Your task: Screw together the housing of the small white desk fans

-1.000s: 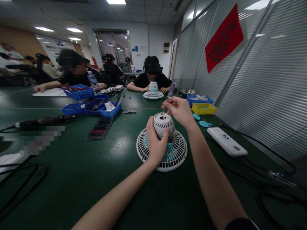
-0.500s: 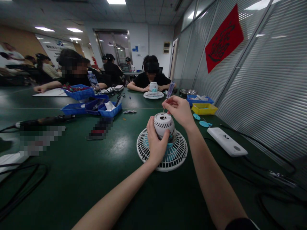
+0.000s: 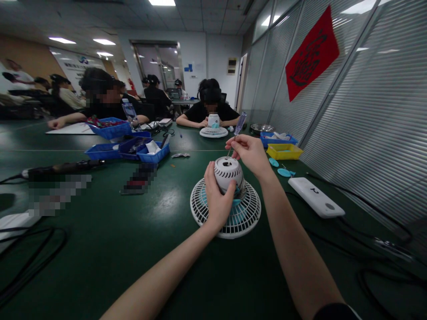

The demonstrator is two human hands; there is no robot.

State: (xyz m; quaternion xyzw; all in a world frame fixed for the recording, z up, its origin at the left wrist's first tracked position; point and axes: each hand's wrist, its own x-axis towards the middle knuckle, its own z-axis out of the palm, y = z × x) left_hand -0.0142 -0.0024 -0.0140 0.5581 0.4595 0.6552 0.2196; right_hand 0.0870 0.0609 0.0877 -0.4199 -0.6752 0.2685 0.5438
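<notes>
Our right hand (image 3: 248,152) pinched a slim screwdriver (image 3: 240,123) w/ clear purplish handle, long axis slanting down-left to the far part of the top of a domed white plastic fan housing (image 3: 227,178); tip contact, couldn't tell. Our left hand (image 3: 218,202) gripped its left/near side. Housing: slotted, w/ dark top opening, on a round white plastic grille (image 3: 251,218), green worktop (image 3: 160,262).

Table (image 3: 167,275), right side: yellow tray (image 3: 285,156) just in front of a blue tray (image 3: 280,142); white oblong device (image 3: 315,197) lying flat. Left: clear bottle (image 3: 129,113) beside a blue bin (image 3: 113,131) of reddish parts (image 3: 100,122). Red banner (image 3: 312,53) hangs against the blind-covered partition (image 3: 383,111).
</notes>
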